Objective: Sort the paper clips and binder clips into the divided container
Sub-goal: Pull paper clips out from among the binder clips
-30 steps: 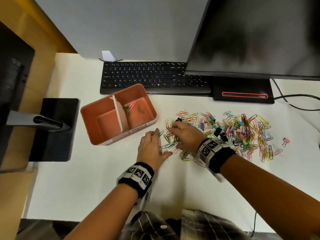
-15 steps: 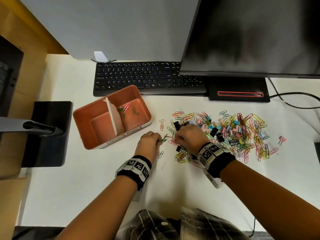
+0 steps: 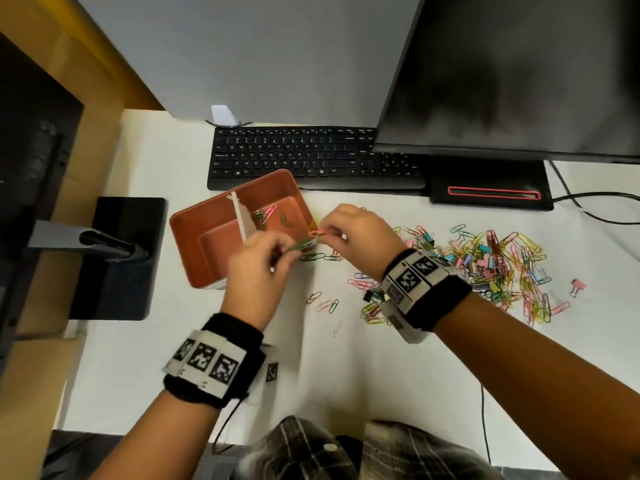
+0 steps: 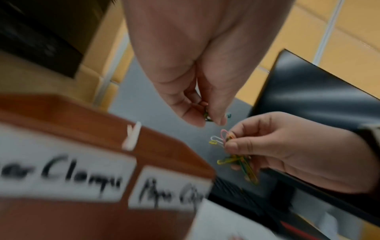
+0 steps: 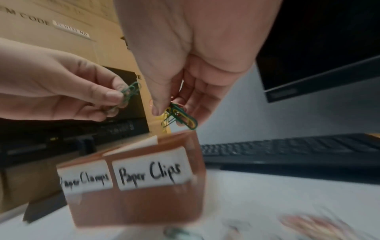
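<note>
The orange divided container (image 3: 207,261) sits left of centre, a white divider (image 3: 240,216) splitting it; its front labels (image 5: 150,174) read Paper Clamps and Paper Clips. A few paper clips (image 3: 268,213) lie in its right compartment. My left hand (image 3: 263,258) pinches green paper clips (image 5: 129,91) just above the container's front right corner. My right hand (image 3: 353,230) pinches a bunch of coloured paper clips (image 5: 180,116), over the container's right edge. A heap of mixed paper clips and binder clips (image 3: 491,265) covers the desk to the right.
A black keyboard (image 3: 311,157) lies behind the container, a monitor (image 3: 512,74) and its base (image 3: 491,195) at the back right. A second monitor stand (image 3: 114,251) stands at the left. Loose clips (image 3: 325,303) and a pink binder clip (image 3: 577,287) lie apart.
Both hands have lifted off the desk with clips pinched in them and moved up and left, from the heap's left edge to the container's right side.
</note>
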{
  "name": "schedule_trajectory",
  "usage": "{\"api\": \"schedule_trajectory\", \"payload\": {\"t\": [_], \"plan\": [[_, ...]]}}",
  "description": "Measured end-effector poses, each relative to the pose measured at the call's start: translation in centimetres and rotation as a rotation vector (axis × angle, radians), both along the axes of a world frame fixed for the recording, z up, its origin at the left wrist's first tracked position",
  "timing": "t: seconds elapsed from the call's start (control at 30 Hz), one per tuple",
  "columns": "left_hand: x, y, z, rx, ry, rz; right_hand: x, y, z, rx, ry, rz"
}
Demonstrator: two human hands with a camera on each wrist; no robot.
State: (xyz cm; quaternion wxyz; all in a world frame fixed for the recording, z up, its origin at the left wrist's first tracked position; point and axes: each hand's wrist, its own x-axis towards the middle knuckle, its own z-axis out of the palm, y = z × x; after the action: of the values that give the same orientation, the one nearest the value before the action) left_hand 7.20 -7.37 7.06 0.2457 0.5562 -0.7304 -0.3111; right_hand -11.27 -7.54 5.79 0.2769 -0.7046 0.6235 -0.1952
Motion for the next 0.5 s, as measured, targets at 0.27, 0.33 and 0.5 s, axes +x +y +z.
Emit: {"api": "schedule_trajectory", "payload": {"t": [0.27,0.33,0.5], "plan": [[2.0,-4.7,0.9,0.058,-0.091,0.139,4.2,-4.0,1.7,0.043,-0.168,-0.014],[2.0,-2.9,0.9,-0.004,-0.049,0.08,2.7,-3.3,1.1,0.021,-0.216,-0.108],[0.7,2.8,-3.2,0.154,-0.043,-0.227,-1.3,-0.5,-3.1,0.159,-0.054,-0.203]]}}
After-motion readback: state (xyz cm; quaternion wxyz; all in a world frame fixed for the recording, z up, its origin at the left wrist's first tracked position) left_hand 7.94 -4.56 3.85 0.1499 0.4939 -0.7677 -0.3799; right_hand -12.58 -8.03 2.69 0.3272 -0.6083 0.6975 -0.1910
